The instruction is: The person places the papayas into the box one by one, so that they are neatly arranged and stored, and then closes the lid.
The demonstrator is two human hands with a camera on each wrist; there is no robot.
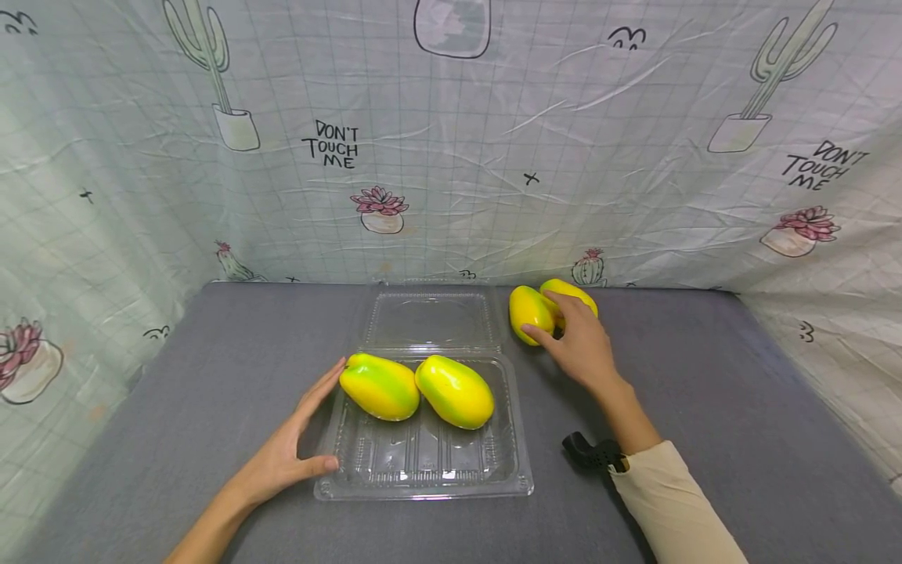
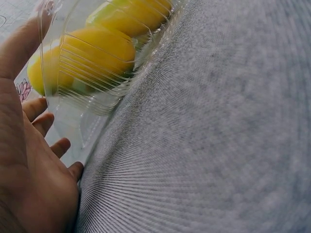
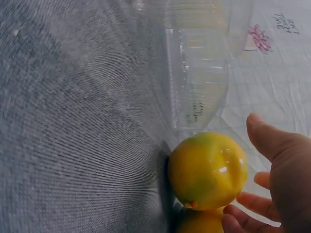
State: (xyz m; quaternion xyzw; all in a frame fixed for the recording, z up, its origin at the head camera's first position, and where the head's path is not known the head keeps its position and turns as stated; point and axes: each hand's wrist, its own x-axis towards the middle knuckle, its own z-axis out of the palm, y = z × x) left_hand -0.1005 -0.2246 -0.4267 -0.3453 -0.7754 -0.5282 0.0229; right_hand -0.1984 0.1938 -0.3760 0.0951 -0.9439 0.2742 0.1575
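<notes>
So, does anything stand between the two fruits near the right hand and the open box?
Nothing visible blocks the left fruit from the box. For the right fruit, the left one stands in between.

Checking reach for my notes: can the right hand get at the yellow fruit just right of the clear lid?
Probably yes: the right hand is right at that yellow fruit, thumb spread, nothing visibly between them, though the neighbouring fruit may crowd its fingers.

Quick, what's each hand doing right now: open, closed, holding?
Left hand: open, at the left side of the clear container.
Right hand: open beside the yellow fruit outside it, thumb apart, not gripping.
</notes>
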